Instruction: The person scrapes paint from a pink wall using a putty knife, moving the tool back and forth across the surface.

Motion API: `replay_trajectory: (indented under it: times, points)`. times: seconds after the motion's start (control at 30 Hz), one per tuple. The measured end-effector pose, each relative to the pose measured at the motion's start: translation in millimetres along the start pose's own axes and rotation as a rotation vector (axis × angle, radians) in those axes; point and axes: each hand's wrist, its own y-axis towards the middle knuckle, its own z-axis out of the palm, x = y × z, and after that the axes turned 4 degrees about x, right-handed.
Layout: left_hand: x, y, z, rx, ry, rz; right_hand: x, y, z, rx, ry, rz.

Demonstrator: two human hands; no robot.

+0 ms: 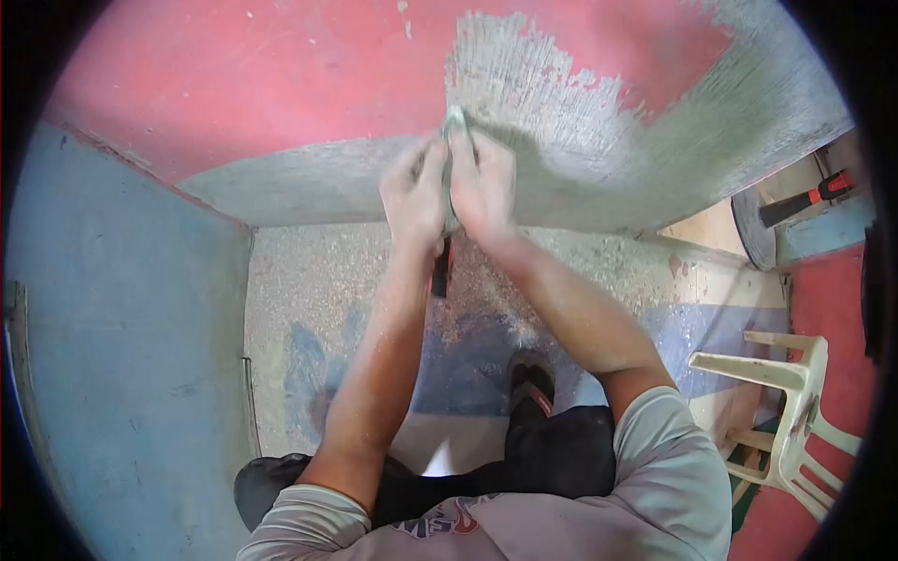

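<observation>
My left hand (414,192) and my right hand (482,182) are closed together around a narrow scraper (455,118), one on each side of it. Its pale greenish tip shows above my fingers, right at the wall (309,178), while most of its body is hidden between my palms. Pink paint (281,75) covers the wall's upper left. Around the tip and to the right, a bare grey patch (533,84) shows streaky scrape marks. Whitish dust coats both hands and forearms. Below my wrists, a black and red piece (441,271) shows, partly covered by my left arm.
Paint chips litter the floor (318,262) along the wall's foot. A blue wall (131,309) stands at left. On the right are a cream plastic chair (795,402) and a black-and-red handle (804,201) beside a dark round object (751,229). My shoe (531,374) is below.
</observation>
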Motion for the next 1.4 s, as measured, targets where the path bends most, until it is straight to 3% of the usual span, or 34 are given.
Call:
replay_trajectory:
  times: [0.07, 0.17, 0.2, 0.3, 0.4, 0.43, 0.57, 0.6, 0.73, 0.87, 0.97, 1.1, 1.2, 1.3, 1.4]
  points:
    - [27.7, -5.5, -5.4, -0.029, -0.016, -0.029, -12.7, -14.6, 0.3, 0.002, 0.002, 0.051]
    - [6.0, 4.8, 3.8, -0.052, 0.134, 0.090, 3.6, 6.4, -3.1, 0.003, -0.076, -0.021]
    - [-18.6, 10.6, 9.1, -0.053, 0.230, 0.312, 28.2, 15.8, -5.8, -0.003, -0.055, -0.054]
    - [-58.1, 10.0, 20.1, 0.047, -0.147, 0.124, 59.8, 29.7, -6.7, 0.032, 0.144, -0.020]
    - [-21.1, 5.8, 3.7, 0.007, 0.166, 0.211, 21.5, 12.0, 0.8, -0.044, -0.032, -0.165]
    - [6.3, 4.5, -7.0, -0.017, 0.224, 0.101, -1.7, -1.7, 5.3, -0.030, -0.042, -0.097]
    - [68.4, -11.1, -21.0, -0.079, -0.009, -0.008, -44.6, -30.2, 8.3, 0.048, -0.106, 0.017]
    - [48.9, -2.7, -20.5, -0.055, 0.217, 0.094, -35.2, -19.0, 8.5, 0.040, -0.074, 0.031]
    - [9.4, -1.3, -6.7, -0.033, -0.123, 0.023, -5.6, -6.6, 10.3, 0.009, -0.028, 0.027]
    - [51.3, -4.0, -26.2, -0.028, 0.112, 0.045, -45.2, -25.5, 17.5, 0.007, -0.082, -0.012]
    - [88.6, -7.5, -28.8, -0.090, -0.076, 0.006, -65.0, -37.0, 16.8, 0.029, -0.078, 0.003]
    - [-1.9, 6.3, -6.4, -0.024, 0.068, 0.182, 0.6, 5.0, 11.2, 0.012, -0.031, -0.128]
    - [1.4, 9.7, -5.3, -0.023, -0.079, 0.131, 10.9, 5.3, 11.2, 0.004, -0.033, -0.043]
    - [31.4, -6.0, -18.2, -0.057, 0.183, 0.086, -36.1, -20.2, 15.1, 0.025, -0.072, -0.006]
    - [68.6, -10.4, -20.1, -0.090, -0.104, -0.068, -55.2, -31.7, 12.8, 0.029, -0.031, 0.054]
